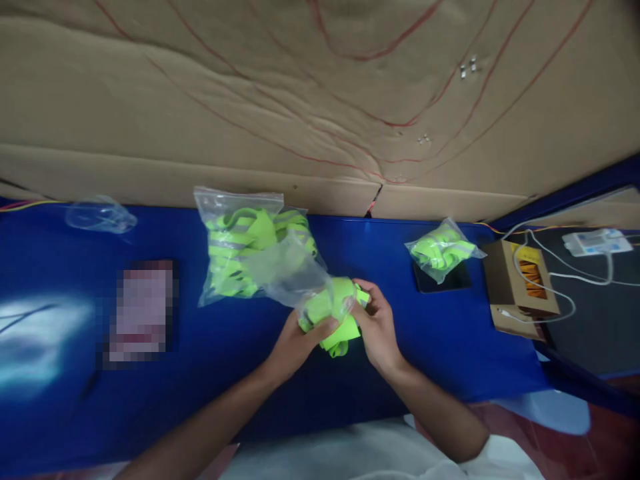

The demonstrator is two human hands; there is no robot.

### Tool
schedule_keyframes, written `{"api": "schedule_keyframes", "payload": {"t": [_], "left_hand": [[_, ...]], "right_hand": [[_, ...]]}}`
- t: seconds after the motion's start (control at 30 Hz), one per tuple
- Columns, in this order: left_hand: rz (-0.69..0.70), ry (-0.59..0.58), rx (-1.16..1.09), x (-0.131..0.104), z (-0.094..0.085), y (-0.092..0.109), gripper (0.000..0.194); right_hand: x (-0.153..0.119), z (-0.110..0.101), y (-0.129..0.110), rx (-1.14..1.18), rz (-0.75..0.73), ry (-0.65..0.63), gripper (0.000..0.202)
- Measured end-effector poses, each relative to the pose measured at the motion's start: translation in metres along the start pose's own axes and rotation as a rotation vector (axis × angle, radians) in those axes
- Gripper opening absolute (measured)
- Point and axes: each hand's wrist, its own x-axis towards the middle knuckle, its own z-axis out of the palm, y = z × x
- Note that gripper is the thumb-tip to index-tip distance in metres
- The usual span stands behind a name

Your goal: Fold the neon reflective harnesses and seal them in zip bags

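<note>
Between my hands is a bundle of neon yellow-green reflective strap (333, 303), partly inside a clear plastic bag (290, 270) that stretches to the upper left. My left hand (300, 337) grips the bundle from the left, thumb pressed on its front. From the right, my right hand (375, 327) closes around the other side, near the folded strap ends. A loop of strap hangs below the bundle. Just beyond, two clear zip bags with more neon straps (240, 250) rest on the blue table (320, 393).
A smaller bag of neon straps (443, 247) lies on a dark flat device (443, 277) at right. Beyond it stand a cardboard box (520, 283) and white cables (565, 300). At left are a blurred-out flat item (143, 313) and crumpled clear plastic (100, 215). Cardboard (250, 87) covers the back.
</note>
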Motion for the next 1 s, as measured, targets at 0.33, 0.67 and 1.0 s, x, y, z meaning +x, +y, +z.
{"api": "schedule_keyframes", "payload": {"t": [0.33, 0.67, 1.0], "left_hand": [[0.203, -0.124, 0.049, 0.0, -0.001, 0.0, 0.054], [0.149, -0.013, 0.086, 0.002, -0.002, -0.003, 0.053], [0.201, 0.112, -0.047, 0.004, -0.014, 0.007, 0.062]], "right_hand": [[0.007, -0.005, -0.016, 0.188, 0.117, 0.026, 0.046], [-0.005, -0.007, 0.0, -0.097, -0.044, -0.025, 0.038], [-0.012, -0.004, -0.001, -0.094, 0.038, -0.344, 0.059]]}}
